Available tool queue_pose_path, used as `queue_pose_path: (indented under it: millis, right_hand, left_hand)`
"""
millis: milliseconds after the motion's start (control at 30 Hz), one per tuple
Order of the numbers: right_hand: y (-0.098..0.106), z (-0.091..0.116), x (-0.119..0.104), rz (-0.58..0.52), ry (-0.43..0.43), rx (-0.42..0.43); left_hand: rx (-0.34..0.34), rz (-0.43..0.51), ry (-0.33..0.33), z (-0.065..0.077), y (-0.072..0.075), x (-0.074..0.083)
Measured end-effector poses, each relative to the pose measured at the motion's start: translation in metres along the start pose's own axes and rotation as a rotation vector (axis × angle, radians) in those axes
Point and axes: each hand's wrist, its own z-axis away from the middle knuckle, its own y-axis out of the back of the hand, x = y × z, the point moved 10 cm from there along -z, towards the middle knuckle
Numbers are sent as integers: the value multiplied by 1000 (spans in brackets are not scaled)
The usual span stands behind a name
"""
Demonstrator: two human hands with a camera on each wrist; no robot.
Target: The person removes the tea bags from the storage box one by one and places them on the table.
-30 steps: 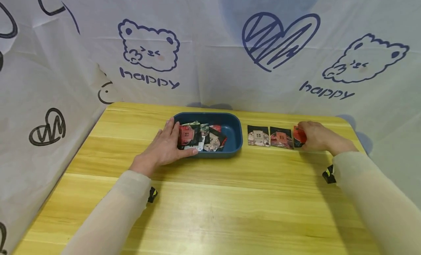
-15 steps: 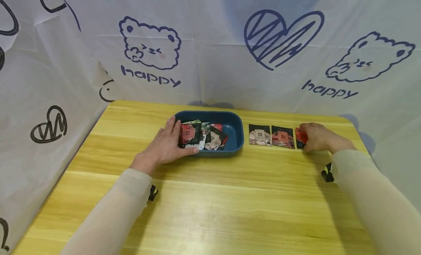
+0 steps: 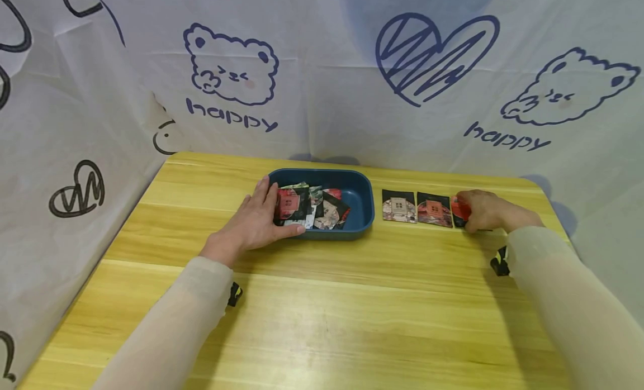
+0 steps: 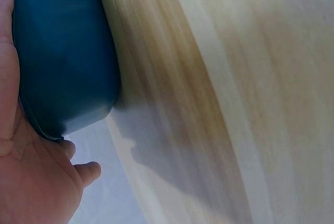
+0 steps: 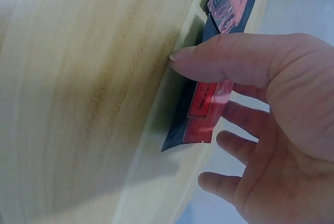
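My left hand [image 3: 254, 217] rests against the left end of a dark blue box [image 3: 359, 203], fingers stretched along its end and thumb along the front rim. Small square sachets [image 3: 329, 214] lie overlapped inside the box, mostly at its left half. At the right, my right hand [image 3: 485, 211] holds a red-and-black sachet [image 5: 201, 112] on the table, thumb at its near edge and fingers at its far side. It is the rightmost of a row, beside a dark sachet with a red print [image 3: 434, 210] and one with a pale print [image 3: 399, 205].
The yellow wood-grain table [image 3: 322, 317] runs back to a white cloth backdrop [image 3: 327, 110] with bear and heart drawings. Another cloth wall [image 3: 75, 133] stands on the left. A black-and-yellow strap [image 3: 500, 261] shows under the right sleeve.
The right hand's sachet has closed the small gap to its neighbour in the row. The left hand and the box keep their places; the head view has shifted slightly.
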Motion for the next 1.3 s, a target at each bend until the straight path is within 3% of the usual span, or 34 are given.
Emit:
queue_pose_path:
  millis: [367,900,1167,1300]
  right_hand:
    - [-3,0,0,-42,-15,-27]
    - [-8,2,-4,-7,-31,-29]
    - [-5,4,-7,-49,-5,8]
    - [6,6,-22,22,-10,55]
  left_hand:
    - [-7,7,11,1,0,-1]
    - [-7,10,11,1,-1,-3]
    - [-8,10,4,0,0,-1]
    - [-10,10,7,1,0,0]
